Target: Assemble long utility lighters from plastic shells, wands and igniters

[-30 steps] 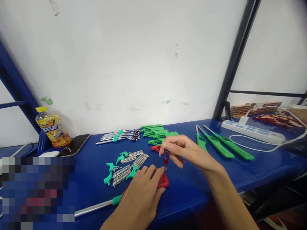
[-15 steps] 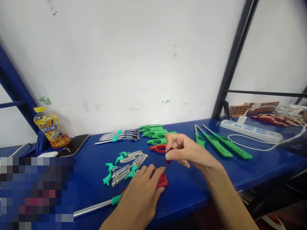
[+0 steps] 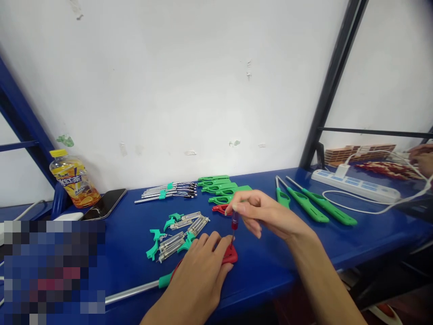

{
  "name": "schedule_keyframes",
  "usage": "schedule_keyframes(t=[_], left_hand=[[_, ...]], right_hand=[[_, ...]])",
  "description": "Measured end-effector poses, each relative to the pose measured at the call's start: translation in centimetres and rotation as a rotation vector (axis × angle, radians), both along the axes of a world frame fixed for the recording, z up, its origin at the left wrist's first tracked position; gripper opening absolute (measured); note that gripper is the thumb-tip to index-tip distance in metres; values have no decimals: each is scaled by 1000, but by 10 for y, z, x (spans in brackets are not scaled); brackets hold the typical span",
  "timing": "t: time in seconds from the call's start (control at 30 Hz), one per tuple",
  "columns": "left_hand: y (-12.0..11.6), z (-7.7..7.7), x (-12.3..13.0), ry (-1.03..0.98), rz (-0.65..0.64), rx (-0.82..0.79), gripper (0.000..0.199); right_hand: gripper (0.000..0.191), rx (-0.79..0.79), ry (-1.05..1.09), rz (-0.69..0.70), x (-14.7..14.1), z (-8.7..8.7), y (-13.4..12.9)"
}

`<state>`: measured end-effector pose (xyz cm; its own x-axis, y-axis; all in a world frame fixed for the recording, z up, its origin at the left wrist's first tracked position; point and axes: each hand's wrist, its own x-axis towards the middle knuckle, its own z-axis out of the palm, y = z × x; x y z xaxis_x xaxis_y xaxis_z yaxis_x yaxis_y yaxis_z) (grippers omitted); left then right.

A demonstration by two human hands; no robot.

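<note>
In the head view, the left hand (image 3: 203, 266) lay palm down, clamped over a red lighter (image 3: 231, 257) and pressing it to the blue table (image 3: 264, 271) near the front edge. The lighter's green collar (image 3: 164, 280) and metal tube (image 3: 131, 291) stuck out to the left. The right hand (image 3: 262, 214) pinched a small screwdriver (image 3: 234, 222) by the top of its handle, almost upright, its tip down at the lighter's red end. The two hands were close but apart.

Beyond the left hand lay green triggers (image 3: 153, 250) and clear cylinders (image 3: 172, 245), with wired metal rods (image 3: 165, 194) behind them. Green handles (image 3: 223, 186) and a red handle (image 3: 216, 208) lay behind the right hand. Three green lighters (image 3: 308, 205) rested farther right, near a white power strip (image 3: 358, 186). A bottle (image 3: 75, 183) and a phone (image 3: 106, 204) sat at the left, and another person's hand (image 3: 424, 160) showed at the far right.
</note>
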<state>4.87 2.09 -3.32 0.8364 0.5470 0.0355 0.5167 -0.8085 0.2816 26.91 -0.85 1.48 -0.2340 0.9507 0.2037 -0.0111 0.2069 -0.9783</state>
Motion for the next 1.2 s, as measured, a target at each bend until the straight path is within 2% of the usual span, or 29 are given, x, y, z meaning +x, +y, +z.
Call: schedule_keyframes(t=[0.17,0.3,0.37,0.53,0.6,0.7,0.8,0.93,1.1,1.2], left_hand=[[0,-1,0,2,-4,8,47],[-1,1,0,13,-1,14,47],[-2,2,0,16,-3,21,46],[-2,3,0,24,-8,14,41],[-1,1,-1,3,-14,20,42],[-1,-3,-1,-28,-22,24,43],[-1,-3,-1,-36,-24,21,42],[0,-2,0,-31,-20,12,40],[1,0,1,-35,-29,19,35],[0,0,0,-17,-28,18,32]], right_hand=[[42,-7,54,-70,-2,0,1],[21,-18,62,-7,1,0,-2],[18,-33,49,43,2,-1,-3],[47,-29,31,140,5,-3,-3],[46,-21,36,112,4,-3,-1],[31,-7,56,27,2,-1,1],[32,5,70,-23,0,1,-1],[21,9,17,66,1,2,-5],[26,5,-25,159,2,0,-6],[39,-3,-16,167,2,-1,-4]])
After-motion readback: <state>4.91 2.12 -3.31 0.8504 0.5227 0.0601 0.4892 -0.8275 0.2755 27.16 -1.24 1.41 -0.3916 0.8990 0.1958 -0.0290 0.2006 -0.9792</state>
